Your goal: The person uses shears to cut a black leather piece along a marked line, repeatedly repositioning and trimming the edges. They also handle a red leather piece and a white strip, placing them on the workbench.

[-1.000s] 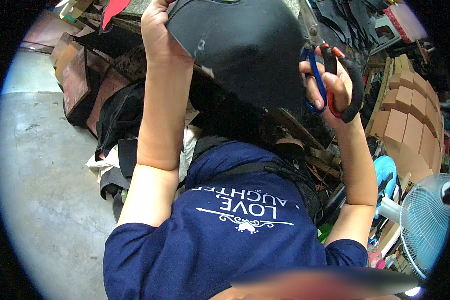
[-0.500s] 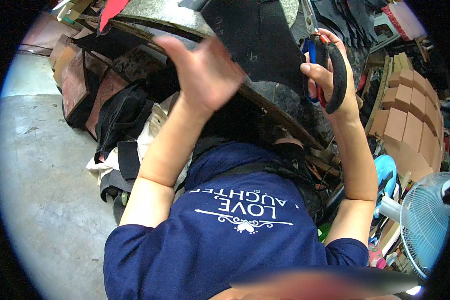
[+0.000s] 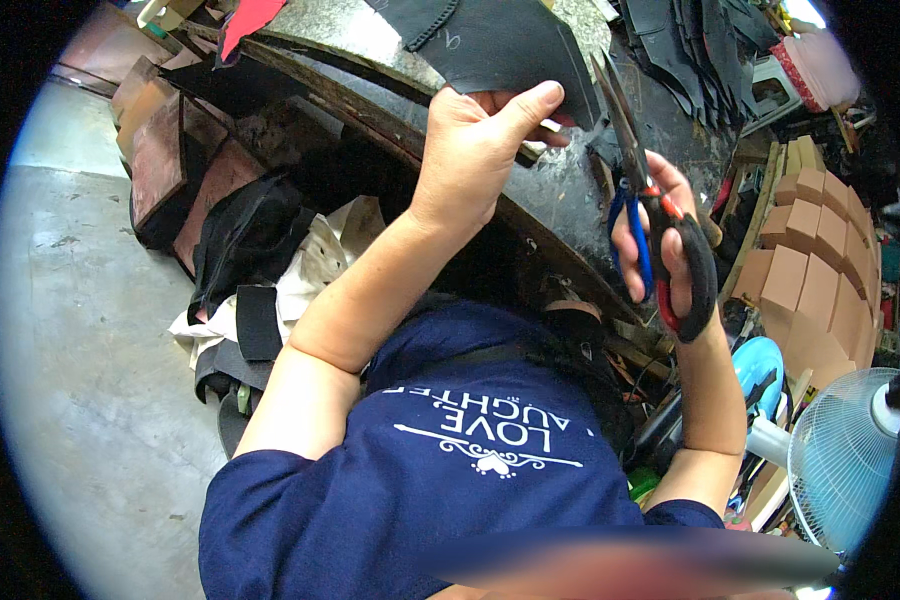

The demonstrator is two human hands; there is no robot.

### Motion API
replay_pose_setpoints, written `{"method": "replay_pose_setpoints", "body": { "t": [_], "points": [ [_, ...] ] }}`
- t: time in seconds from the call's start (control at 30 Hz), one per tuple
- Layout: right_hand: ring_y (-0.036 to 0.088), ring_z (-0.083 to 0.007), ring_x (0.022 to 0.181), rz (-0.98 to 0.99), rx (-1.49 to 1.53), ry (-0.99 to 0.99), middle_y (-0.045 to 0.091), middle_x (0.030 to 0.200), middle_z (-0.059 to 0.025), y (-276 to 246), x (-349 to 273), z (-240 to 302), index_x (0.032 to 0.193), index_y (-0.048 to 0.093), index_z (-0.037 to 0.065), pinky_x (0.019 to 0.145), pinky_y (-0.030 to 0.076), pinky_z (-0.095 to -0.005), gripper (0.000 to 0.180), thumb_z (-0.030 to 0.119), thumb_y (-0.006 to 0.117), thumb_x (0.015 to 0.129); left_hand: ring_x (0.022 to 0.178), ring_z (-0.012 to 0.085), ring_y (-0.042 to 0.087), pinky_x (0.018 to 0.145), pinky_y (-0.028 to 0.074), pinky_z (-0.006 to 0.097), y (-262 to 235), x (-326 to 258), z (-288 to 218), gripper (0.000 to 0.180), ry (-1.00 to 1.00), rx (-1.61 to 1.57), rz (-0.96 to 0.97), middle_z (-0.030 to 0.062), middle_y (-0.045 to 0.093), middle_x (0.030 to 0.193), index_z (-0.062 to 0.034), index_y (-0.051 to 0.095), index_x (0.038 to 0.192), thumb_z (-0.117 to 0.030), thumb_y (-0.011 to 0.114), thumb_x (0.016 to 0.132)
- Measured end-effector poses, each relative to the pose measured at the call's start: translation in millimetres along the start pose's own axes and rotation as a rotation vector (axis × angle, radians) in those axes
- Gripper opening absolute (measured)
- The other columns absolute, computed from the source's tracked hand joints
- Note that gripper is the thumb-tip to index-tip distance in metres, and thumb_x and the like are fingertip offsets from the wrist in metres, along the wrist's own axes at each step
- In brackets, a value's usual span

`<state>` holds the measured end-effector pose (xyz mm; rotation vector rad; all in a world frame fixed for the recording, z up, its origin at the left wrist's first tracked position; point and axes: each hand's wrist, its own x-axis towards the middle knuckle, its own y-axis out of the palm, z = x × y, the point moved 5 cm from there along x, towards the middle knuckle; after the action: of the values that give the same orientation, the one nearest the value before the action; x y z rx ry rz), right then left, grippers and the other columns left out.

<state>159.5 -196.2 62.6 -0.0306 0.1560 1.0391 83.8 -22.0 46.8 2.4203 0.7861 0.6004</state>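
My left hand point(image 3: 475, 140) is closed on the near edge of a black sheet of material point(image 3: 515, 50), thumb uppermost and fingers partly hidden under it. The sheet is flat and flexible, with pale hand-drawn marks and a stitched-looking edge at its far left. In my right hand point(image 3: 676, 265) is a pair of scissors point(image 3: 630, 140) with black, red and blue handles. Its blades point away from me, slightly apart, just right of the sheet and not touching it as far as I can see.
A worn workbench point(image 3: 560, 205) runs diagonally in front of me. Stacked black cut pieces point(image 3: 685, 60) lie at its far right. Brown cardboard boxes point(image 3: 810, 250) and a fan point(image 3: 840, 460) stand to the right. Dark and white cloth point(image 3: 315, 265) hangs at the left.
My left hand has moved right and taken hold of the black sheet, which has shifted away. The right hand has come nearer me with the scissors, whose blades now show more fully.
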Motion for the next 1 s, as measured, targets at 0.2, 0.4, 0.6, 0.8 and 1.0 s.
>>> {"method": "replay_pose_setpoints", "body": {
  "t": [0.2,0.4,0.6,0.8,1.0],
  "points": [
    [0.044,-0.0066,0.052,-0.026,-0.008,0.024,0.047,0.070,-0.0009,5,-18,4,0.153,0.011,0.010,0.045,0.037,-0.0184,0.119,0.065,0.074,0.069,0.080,0.0183,0.068,0.069,0.059,0.030,16,6,1,0.015,0.026,-0.113,-0.069,0.0096,0.068,0.093,0.0026,0.064,0.102,-0.010,0.061,0.094],
    [0.043,-0.0055,0.055,-0.047,-0.180,-0.018,0.047,0.071,0.0020,5,-20,9,0.154,0.015,0.011,0.048,0.034,-0.0205,0.096,0.037,0.071,0.081,0.081,0.0193,0.069,0.070,0.059,0.030,23,6,3,0.015,0.017,-0.130,-0.099,0.0098,0.068,0.092,0.0031,0.063,0.103,-0.010,0.059,0.096],
    [0.043,-0.0047,0.060,-0.079,-0.217,-0.054,0.050,0.070,0.0037,4,-18,5,0.153,0.019,0.010,0.058,0.034,-0.0208,0.090,0.022,0.071,0.081,0.082,0.0219,0.070,0.070,0.060,0.032,26,4,8,0.016,0.024,-0.143,-0.124,0.0110,0.068,0.092,0.0028,0.062,0.103,-0.011,0.059,0.096],
    [0.045,-0.0061,0.057,-0.117,-0.235,-0.120,0.050,0.069,0.0014,7,-14,-2,0.153,0.018,0.010,0.056,0.037,-0.0217,0.088,0.022,0.070,0.082,0.087,0.0250,0.071,0.072,0.060,0.034,27,2,18,0.016,0.025,-0.117,-0.157,0.0128,0.070,0.097,0.0004,0.062,0.104,-0.013,0.057,0.097],
    [0.047,-0.0078,0.046,-0.088,-0.058,-0.034,0.051,0.069,-0.0008,12,-14,-11,0.154,0.012,0.013,0.041,0.040,-0.0222,0.087,0.018,0.062,0.083,0.080,0.0198,0.069,0.069,0.060,0.032,30,-1,26,0.016,-0.047,-0.210,-0.219,0.0104,0.069,0.088,0.0032,0.064,0.095,-0.013,0.060,0.096]
  ]
}}
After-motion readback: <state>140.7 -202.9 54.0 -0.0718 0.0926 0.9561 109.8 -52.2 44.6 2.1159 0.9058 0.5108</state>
